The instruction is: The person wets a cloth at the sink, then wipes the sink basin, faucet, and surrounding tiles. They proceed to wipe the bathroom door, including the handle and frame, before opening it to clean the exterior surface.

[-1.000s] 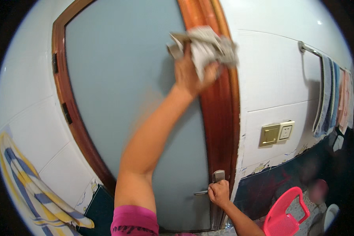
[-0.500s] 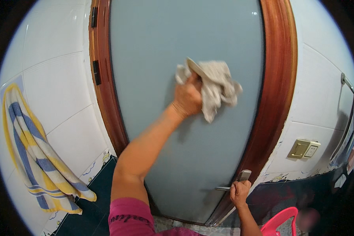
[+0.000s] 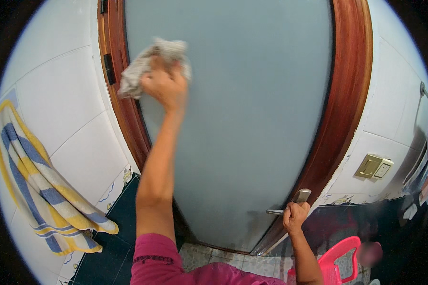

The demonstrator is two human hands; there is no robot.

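A grey-blue door panel [image 3: 238,123] set in a reddish-brown wooden frame [image 3: 349,90] fills the middle of the view. High on its left side, my left hand [image 3: 165,88] presses a crumpled off-white cloth [image 3: 170,47] to the surface, partly overlapping the left frame. The cloth and fingertips are smeared by motion. Low on the right, my right hand [image 3: 296,217] is closed around the metal door handle [image 3: 301,195], whose lever sticks out to the left of my fingers.
A striped yellow, blue and white towel [image 3: 47,190] hangs on the left tiled wall. A switch and socket plate [image 3: 373,166] sits on the right wall. Below it stands a pink plastic chair [image 3: 340,259], near the dark lower wall. Black hinges [image 3: 109,69] line the left frame.
My left hand has swept the cloth from the panel's middle to its upper left. My right hand stays on the handle. The view has shifted slightly.
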